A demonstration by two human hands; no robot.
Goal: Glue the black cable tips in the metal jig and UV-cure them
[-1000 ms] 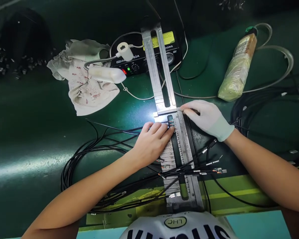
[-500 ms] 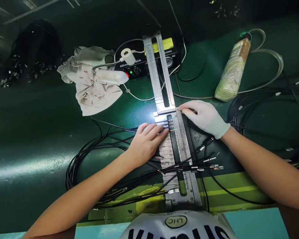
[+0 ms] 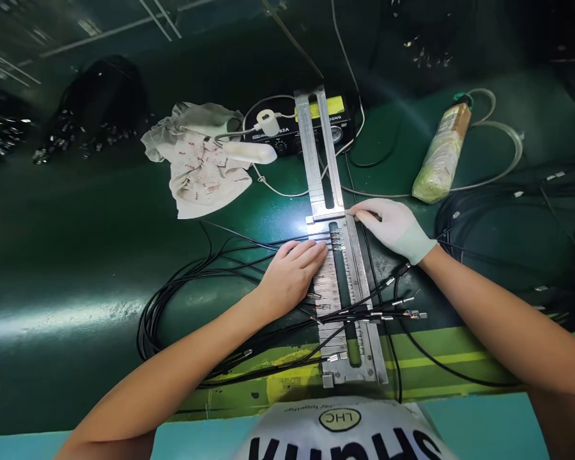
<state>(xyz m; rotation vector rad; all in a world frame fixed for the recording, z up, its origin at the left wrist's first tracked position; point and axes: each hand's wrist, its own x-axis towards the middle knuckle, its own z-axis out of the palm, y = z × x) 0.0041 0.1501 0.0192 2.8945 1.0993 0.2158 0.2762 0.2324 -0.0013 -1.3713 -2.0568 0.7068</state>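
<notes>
Long grey metal fixture (image 3: 326,281) points forward, thin black cables (image 3: 149,322) crossing.
Left hand (image 3: 292,275) flat, unclosed; white-gloved right hand (image 3: 393,223) pinched closed; plastic-wrapped bottle (image 3: 441,153), contents unclear.

L. hand (image 3: 290,281), bare, lies palm-down on slotted metal jig (image 3: 326,284), fingertips just beside blk. cables (image 3: 147,329), several w/ small coloured wire ends (image 3: 337,240) set across jig's upper slot; others loop to L. & cross jig lower down, metal connectors (image 3: 416,314) reaching past its R. edge. R. hand (image 3: 393,229), white-gloved, has thumb & index fingertip at jig's upper R. edge; grip detail too small to tell. Behind: blk. control box (image 3: 294,144); white lamp (image 3: 250,153) partly over crumpled cloth (image 3: 206,188). Far R.: plastic-wrapped bottle (image 3: 441,156), clear tube (image 3: 516,150) looping beside.
</notes>
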